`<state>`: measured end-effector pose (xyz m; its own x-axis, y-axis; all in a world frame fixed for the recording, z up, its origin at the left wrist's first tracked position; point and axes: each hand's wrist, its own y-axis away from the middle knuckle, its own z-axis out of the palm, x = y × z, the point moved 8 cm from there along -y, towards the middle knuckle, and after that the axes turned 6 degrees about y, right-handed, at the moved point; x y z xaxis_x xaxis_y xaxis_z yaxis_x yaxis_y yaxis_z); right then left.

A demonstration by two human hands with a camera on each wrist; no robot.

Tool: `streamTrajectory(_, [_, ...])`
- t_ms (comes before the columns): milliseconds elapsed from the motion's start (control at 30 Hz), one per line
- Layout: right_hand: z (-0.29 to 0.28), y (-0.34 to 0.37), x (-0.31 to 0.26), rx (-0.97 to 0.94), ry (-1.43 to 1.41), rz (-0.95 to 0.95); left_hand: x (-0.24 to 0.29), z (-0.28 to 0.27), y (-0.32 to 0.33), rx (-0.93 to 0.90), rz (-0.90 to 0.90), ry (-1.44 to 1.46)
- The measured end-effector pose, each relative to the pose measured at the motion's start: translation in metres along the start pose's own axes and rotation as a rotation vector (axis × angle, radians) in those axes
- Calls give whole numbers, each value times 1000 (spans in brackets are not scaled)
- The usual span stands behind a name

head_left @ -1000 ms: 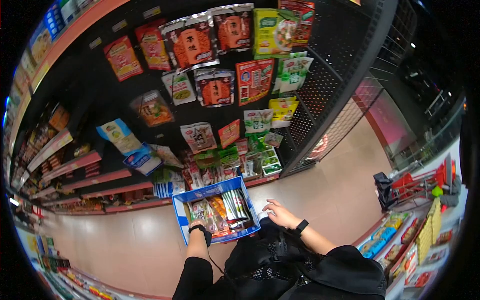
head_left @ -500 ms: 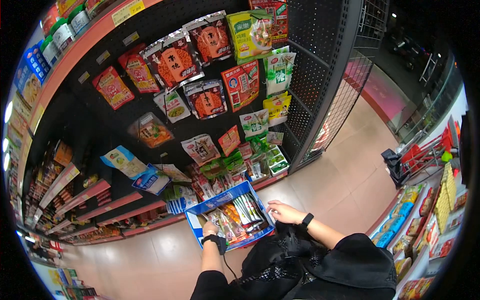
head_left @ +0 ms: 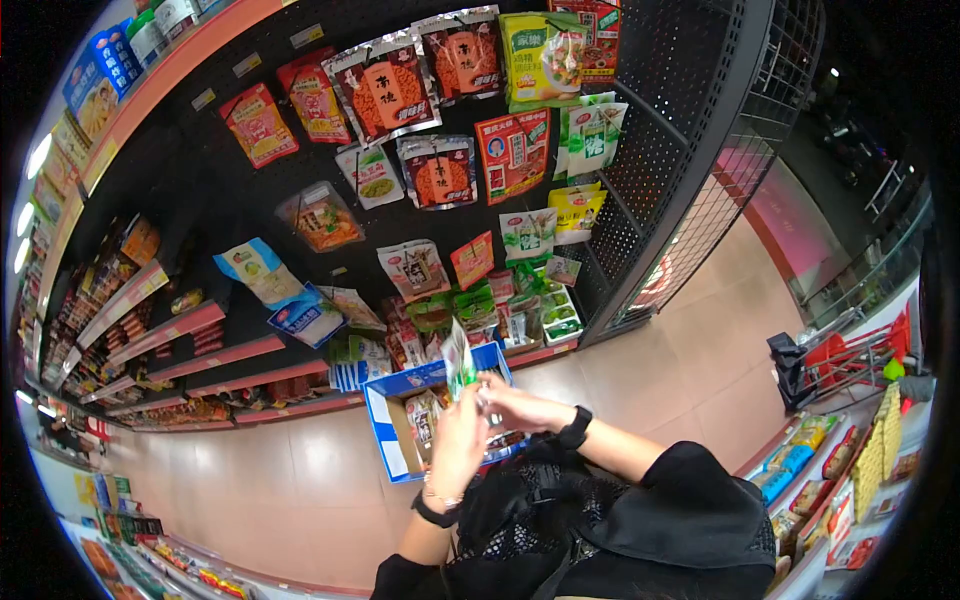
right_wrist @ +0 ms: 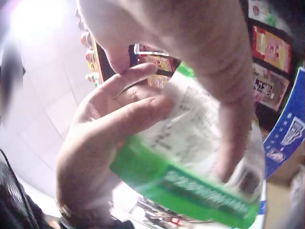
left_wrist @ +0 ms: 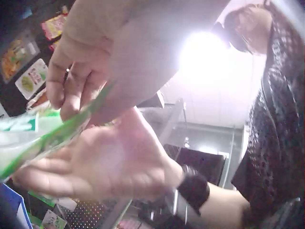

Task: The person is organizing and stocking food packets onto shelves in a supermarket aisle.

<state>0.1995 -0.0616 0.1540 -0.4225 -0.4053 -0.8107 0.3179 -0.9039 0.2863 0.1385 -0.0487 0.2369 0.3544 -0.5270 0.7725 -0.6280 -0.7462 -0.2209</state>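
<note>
In the head view a green-and-white packet (head_left: 459,362) is raised above the blue box, between both hands. My left hand (head_left: 458,442) grips its lower edge; in the right wrist view the left thumb (right_wrist: 147,114) lies on the packet's printed white face (right_wrist: 186,138). My right hand (head_left: 525,408) is against the packet from the other side, with straight fingers (left_wrist: 52,179) lying along it in the left wrist view. One digit of the right hand (right_wrist: 190,43) reaches across the printed face. Some fingertips are hidden behind the packet.
A blue cardboard box (head_left: 383,425) with packets inside stands below the hands. Beyond it are hanging seasoning packets (head_left: 383,90) and a black shelf rack with a wire side panel (head_left: 735,130). Baskets (head_left: 850,350) and stocked shelves stand at the right.
Both hands have come together over the box, and the green-and-white packet is now raised between them. Earlier the left hand was in the box and the right beside its right edge.
</note>
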Motion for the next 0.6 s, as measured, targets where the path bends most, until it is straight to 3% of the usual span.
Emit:
streamTrajectory(67, [-2, 3, -22, 55, -15, -80, 19, 8, 2, 36, 25, -52])
streamTrajectory(167, [-9, 13, -43, 190, -122, -172, 55, 17, -4, -3, 233, -186])
streamTrajectory(233, [-29, 14, -41, 241, -35, -254, 55, 26, -1, -71, 233, -210])
streamTrajectory(300, [-41, 23, -29, 247, -60, -195, 63, 30, 2, -47, 328, -194])
streamTrajectory(367, [-45, 36, -33, 289, -102, -236, 58, 38, 4, -162, 280, -161])
streamTrajectory(467, [-48, 49, -40, 272, -107, -289, 45, 4, 7, 208, 184, -210])
streamTrajectory(500, [-44, 53, -48, 230, -128, -325, 36, 1, 6, 208, 182, -207])
streamTrajectory(567, [-41, 69, -52, 138, -224, -289, 7, -17, 6, 333, 12, 155])
streamTrajectory(600, [-37, 71, -54, 98, -247, -332, 7, -19, 8, 339, 8, 95])
